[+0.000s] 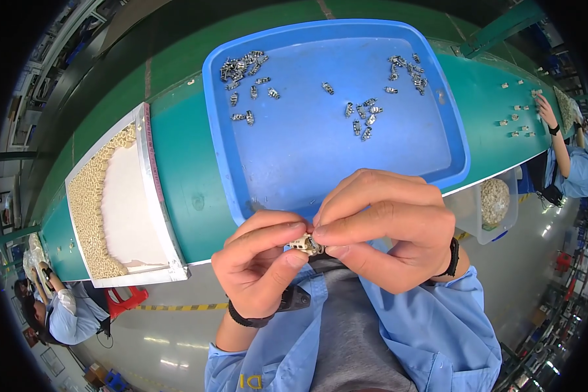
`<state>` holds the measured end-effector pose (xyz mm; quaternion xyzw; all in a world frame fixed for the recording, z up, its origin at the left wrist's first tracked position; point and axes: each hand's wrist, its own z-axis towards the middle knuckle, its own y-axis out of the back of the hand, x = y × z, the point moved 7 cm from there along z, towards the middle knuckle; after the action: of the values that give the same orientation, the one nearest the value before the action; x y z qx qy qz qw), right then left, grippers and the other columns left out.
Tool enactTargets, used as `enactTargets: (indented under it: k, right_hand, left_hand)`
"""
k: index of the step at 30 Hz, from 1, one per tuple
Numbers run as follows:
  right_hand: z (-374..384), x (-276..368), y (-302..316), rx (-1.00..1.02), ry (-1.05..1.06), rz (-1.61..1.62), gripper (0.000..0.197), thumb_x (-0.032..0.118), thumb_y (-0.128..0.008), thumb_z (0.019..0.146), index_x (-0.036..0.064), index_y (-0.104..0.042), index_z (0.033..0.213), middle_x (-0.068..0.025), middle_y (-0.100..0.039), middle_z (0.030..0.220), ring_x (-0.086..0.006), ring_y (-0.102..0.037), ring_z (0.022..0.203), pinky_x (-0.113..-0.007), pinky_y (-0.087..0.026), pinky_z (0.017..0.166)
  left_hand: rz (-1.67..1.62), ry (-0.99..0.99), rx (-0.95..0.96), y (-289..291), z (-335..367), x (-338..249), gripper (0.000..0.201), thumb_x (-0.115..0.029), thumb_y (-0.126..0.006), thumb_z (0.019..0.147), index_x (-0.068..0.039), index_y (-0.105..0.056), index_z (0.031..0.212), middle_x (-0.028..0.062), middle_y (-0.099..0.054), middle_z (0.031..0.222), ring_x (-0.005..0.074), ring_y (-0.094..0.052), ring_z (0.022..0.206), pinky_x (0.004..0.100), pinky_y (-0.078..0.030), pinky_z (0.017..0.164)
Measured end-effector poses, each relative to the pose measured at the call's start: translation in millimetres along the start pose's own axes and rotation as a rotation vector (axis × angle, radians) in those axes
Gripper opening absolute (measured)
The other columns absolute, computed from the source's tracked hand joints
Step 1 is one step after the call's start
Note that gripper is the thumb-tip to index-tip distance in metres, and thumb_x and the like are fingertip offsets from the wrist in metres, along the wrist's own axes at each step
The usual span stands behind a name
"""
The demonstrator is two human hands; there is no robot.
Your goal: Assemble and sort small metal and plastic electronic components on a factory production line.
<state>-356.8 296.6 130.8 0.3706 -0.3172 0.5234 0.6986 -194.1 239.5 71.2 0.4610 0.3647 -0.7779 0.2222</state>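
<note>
In front of my chest, just below the near rim of the blue tray (460,140), both hands meet at a small piece. My left hand (255,264) pinches a cream plastic housing (300,244) with dark openings between thumb and fingertips. At its right end a small metal part (315,247) shows, with the thumb and fingers of my right hand (389,238) closed about it. Whether the metal sits inside the housing is hidden by the fingertips. Loose metal parts (242,67) lie in the tray, heaped at the far left, with others at the far right (408,75) and middle.
A white-lined box (137,222) with rows of cream housings (88,215) stands left on the green conveyor belt (193,150). Scattered pieces lie on the belt at right, near a co-worker's hand (546,111). A clear bin (496,206) sits below. Another person (72,317) works far left.
</note>
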Motion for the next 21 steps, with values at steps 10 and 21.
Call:
enactTargets:
  k: [10,21]
  right_hand:
    - [-2,-1,2,0.015,0.050,-0.028,0.021,-0.008,-0.075,0.077,-0.0036,-0.077,0.098,-0.0140,-0.071,0.093,-0.0235,-0.068,0.077,-0.034,-0.054,0.067]
    - [-8,1,6,-0.046,0.038,-0.032,0.023,-0.004,-0.076,0.074,0.0004,-0.076,0.097,-0.0112,-0.073,0.091,-0.0219,-0.068,0.076,-0.039,-0.052,0.073]
  left_hand:
    - [-0.195,0.088,-0.018,-3,1,10,0.029,0.008,-0.071,0.090,0.009,-0.069,0.119,0.0234,-0.068,0.112,0.0252,-0.071,0.096,0.0344,-0.060,0.080]
    - [-0.280,0.114,0.000,-9,1,14,0.028,0.008,-0.073,0.088,0.009,-0.069,0.116,0.0242,-0.068,0.111,0.0270,-0.071,0.097,0.0360,-0.061,0.082]
